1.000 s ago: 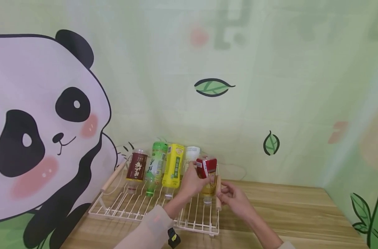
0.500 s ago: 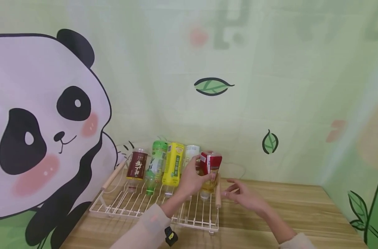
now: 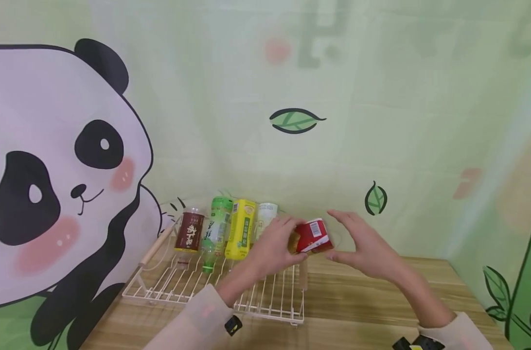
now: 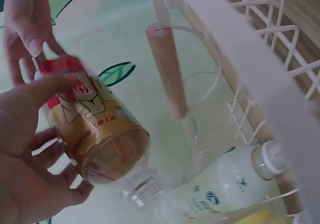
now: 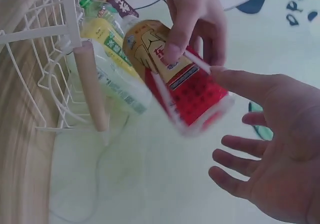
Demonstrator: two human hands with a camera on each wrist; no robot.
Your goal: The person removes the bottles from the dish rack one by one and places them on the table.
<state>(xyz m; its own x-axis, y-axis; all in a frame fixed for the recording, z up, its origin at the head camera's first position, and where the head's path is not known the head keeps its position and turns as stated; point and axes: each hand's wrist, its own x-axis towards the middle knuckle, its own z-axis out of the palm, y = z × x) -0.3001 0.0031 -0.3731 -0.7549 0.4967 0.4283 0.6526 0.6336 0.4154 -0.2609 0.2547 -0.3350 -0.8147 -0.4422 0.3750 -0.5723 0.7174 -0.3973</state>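
Observation:
My left hand (image 3: 272, 245) grips a plastic drink bottle (image 3: 313, 236) with a red and gold label, over the right end of a white wire rack (image 3: 160, 295). In the left wrist view, the thumb lies across the label and the clear cap (image 4: 142, 188) points down toward the rack. The bottle's red base faces my right hand (image 3: 372, 245), whose fingers and thumb are spread apart. Seen from the right wrist, the thumb or forefinger tip comes right up to the label's edge, while the other fingers (image 5: 240, 161) stay clear of the bottle.
On the rack, several bottles lie tilted, caps toward me: a maroon-labelled one (image 3: 191, 231), a green one (image 3: 219, 226), a yellow one (image 3: 241, 228) and a white one (image 3: 267, 214). Wooden handles (image 3: 156, 247) rise at both rack ends. A panda-printed cloth (image 3: 230, 121) hangs behind the wooden table (image 3: 379, 296).
My left hand has lifted the red and gold bottle off the rack and tipped it, base toward the right. My right hand has left the rack's handle and risen beside the base, fingers spreading.

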